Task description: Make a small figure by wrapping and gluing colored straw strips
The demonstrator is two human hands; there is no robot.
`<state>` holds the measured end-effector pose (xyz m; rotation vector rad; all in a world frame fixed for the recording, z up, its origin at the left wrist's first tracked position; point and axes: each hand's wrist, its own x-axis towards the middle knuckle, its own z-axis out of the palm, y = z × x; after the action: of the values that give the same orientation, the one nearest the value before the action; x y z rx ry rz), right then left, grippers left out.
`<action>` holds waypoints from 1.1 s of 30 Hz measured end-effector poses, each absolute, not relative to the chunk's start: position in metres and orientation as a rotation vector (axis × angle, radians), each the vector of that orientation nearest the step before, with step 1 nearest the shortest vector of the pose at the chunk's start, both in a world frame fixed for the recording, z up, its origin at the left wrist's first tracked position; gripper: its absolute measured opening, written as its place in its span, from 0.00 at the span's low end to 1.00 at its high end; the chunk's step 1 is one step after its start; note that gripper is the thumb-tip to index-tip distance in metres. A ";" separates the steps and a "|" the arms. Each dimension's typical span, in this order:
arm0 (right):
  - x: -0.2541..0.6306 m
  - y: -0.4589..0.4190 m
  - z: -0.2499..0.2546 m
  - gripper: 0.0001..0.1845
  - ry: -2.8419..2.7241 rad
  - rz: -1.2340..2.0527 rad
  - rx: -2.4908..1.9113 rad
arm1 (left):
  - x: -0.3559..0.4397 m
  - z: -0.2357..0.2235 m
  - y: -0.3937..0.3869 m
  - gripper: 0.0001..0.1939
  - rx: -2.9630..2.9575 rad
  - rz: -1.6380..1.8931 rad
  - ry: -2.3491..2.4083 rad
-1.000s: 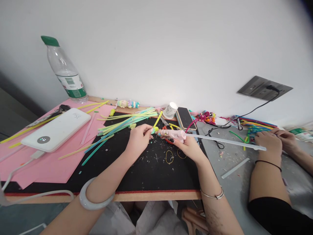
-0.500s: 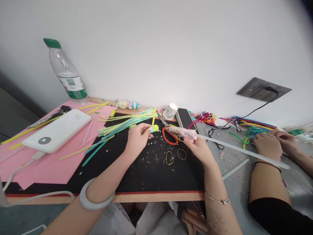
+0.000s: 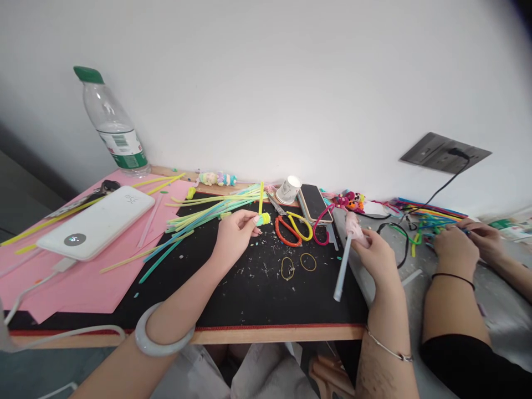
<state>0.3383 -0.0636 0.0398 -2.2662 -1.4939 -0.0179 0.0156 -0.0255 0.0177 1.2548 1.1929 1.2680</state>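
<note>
My left hand (image 3: 239,230) pinches a small yellow-green coiled pipe cleaner piece (image 3: 264,219), with a straight yellow stem (image 3: 261,198) rising from it. On the right, my right hand (image 3: 376,255) is closed around a pale pink glue gun (image 3: 353,226). A translucent glue stick (image 3: 342,271) sticks out of its back end and points toward me. Between the hands lie scissors with orange handles (image 3: 287,231), a yellow loop (image 3: 301,226) and a magenta pipe cleaner loop (image 3: 322,226). Two rubber bands (image 3: 308,262) rest on the black mat (image 3: 257,299).
Yellow, green and blue pipe cleaners (image 3: 199,213) spread left of centre. A white power bank (image 3: 100,221) lies on pink paper (image 3: 95,282), a bottle (image 3: 118,133) behind. A paper cup (image 3: 288,190) and phone (image 3: 315,202) stand near the wall. Another person's hands (image 3: 457,246) work at right.
My right hand has moved right with the glue gun and turned it, so the glue stick now points toward me rather than right. My left hand stays nearly still.
</note>
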 end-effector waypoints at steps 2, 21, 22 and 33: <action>0.345 -0.061 0.033 0.26 -1.467 -0.023 -2.406 | 0.016 0.017 -0.026 0.13 1.293 1.268 1.177; 0.191 -0.057 0.079 0.16 -1.870 0.600 -1.270 | 0.015 0.016 -0.034 0.12 1.993 1.166 1.108; 0.186 -0.053 0.077 0.13 -1.861 0.602 -1.254 | 0.015 0.016 -0.034 0.12 1.999 1.165 1.108; 0.174 -0.050 0.057 0.07 -1.895 0.347 -1.105 | 0.017 0.016 -0.028 0.10 1.461 1.242 1.216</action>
<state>0.1741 -0.0501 0.0571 -1.1051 -1.8953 0.3471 0.0172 -0.0277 0.0160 1.4612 1.2157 1.2417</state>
